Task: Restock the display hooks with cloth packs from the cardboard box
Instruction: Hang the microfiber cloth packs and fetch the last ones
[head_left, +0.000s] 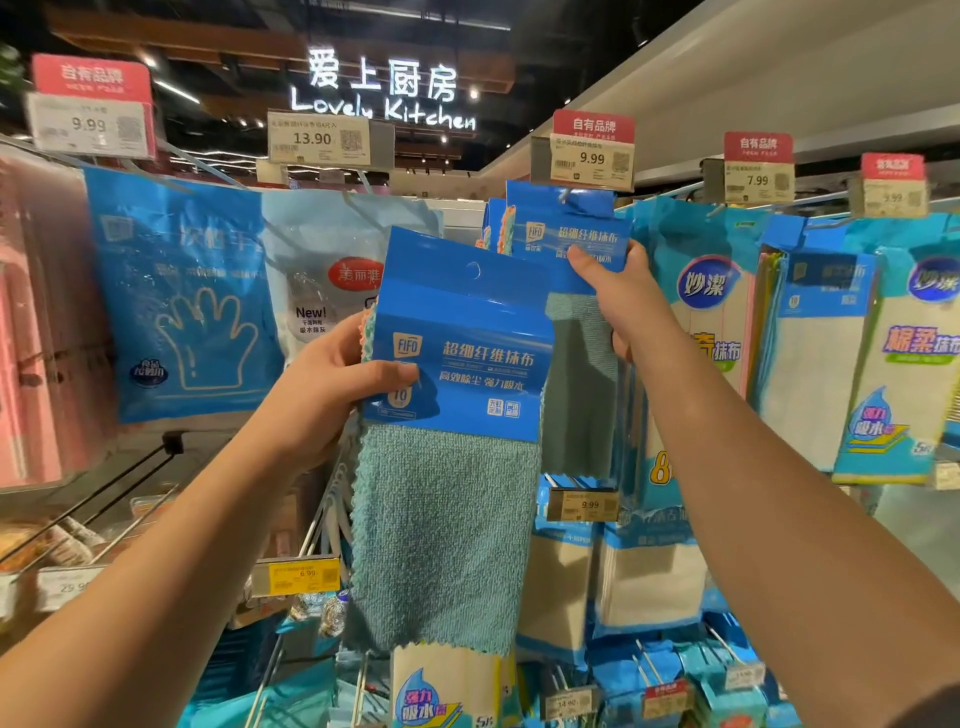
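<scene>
- The left hand (332, 374) grips a cloth pack (457, 415) by the blue card header, thumb on the front and fingers behind. The pack hangs free in front of the display and touches no hook.
- The right hand (618, 296) pinches the header of a second cloth pack (576, 260), which sits high under the 9.99 price tag (592, 156). It seems to be on the display hook (563, 196) or just at its tip; the picture does not show clearly whether the hole is already over the wire.
- The two hands are well apart, each one closed on its own pack. The cardboard box is not in view.
- The step in hand is probably to seat the right pack fully. To do it well, the person should keep the header flat and level, so the hole meets the wire straight, then slide the pack back against the packs behind it.
- The teal cloth is soft and hangs loose, so the stiff card is the better place to hold it.
- The free pack has a round hole (472, 270) at the top; this hole should be brought to the same hook tip next, label to the front.
- Risk: pushing at an angle may tear the card around the hole.
</scene>
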